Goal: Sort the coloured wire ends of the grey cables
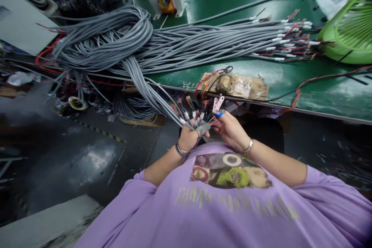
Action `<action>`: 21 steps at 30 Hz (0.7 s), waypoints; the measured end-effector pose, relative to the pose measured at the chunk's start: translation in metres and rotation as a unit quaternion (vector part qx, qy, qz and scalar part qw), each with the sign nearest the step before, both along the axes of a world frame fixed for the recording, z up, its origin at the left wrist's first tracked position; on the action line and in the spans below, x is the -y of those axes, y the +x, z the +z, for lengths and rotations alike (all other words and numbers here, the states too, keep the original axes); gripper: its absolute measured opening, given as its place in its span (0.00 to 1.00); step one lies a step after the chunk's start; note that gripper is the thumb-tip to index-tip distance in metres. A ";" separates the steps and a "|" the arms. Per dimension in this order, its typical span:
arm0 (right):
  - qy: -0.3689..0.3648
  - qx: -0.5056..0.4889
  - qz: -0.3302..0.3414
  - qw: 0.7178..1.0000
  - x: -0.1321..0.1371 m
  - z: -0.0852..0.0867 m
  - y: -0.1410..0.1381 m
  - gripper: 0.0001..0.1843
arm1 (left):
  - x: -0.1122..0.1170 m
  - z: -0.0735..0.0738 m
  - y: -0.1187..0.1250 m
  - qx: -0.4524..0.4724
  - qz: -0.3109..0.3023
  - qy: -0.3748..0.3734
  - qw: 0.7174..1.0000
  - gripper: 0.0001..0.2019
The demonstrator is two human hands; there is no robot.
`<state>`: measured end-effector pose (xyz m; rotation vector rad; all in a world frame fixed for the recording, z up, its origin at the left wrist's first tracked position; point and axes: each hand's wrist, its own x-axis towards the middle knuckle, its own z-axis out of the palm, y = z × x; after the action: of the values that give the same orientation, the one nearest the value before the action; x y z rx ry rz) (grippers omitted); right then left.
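My left hand point(188, 137) is closed round the ends of several grey cables point(151, 97), which run down to it from the bench. Short coloured wires point(213, 120) fan out of a grey cable end point(202, 128) in this hand, toward the right. My right hand point(232, 131) is closed in a pinch on these wires in front of my body. Something blue point(218, 114) lies at its fingertips. Just beyond them a small pale pink two-pronged piece point(218, 103) sticks up; whether the hand touches it I cannot tell.
A long bundle of grey cables point(209, 42) with stripped ends lies across the green bench point(314, 93), beside a big coil point(104, 38). A wooden block point(247, 85) sits at the bench edge. On the right stands a green basket point(331, 48). A cable coil point(133, 106) lies below the bench.
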<state>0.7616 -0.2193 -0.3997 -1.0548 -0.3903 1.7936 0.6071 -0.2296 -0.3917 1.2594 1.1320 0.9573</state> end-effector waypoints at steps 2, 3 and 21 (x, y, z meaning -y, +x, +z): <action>-0.010 -0.035 0.010 0.999 0.001 0.000 0.008 0.22 | 0.002 -0.003 0.000 0.022 0.043 0.011 0.999 0.15; -0.010 -0.047 0.032 0.998 0.002 0.000 0.011 0.24 | 0.003 -0.004 0.000 0.026 0.061 0.015 0.998 0.15; 0.048 0.013 0.125 0.991 0.013 -0.003 0.008 0.20 | 0.003 -0.009 0.005 0.032 0.123 0.043 0.991 0.16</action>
<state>0.7696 -0.2327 -0.4029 -0.9974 -0.6418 1.9606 0.6122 -0.2328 -0.4002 1.1657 1.2261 1.2339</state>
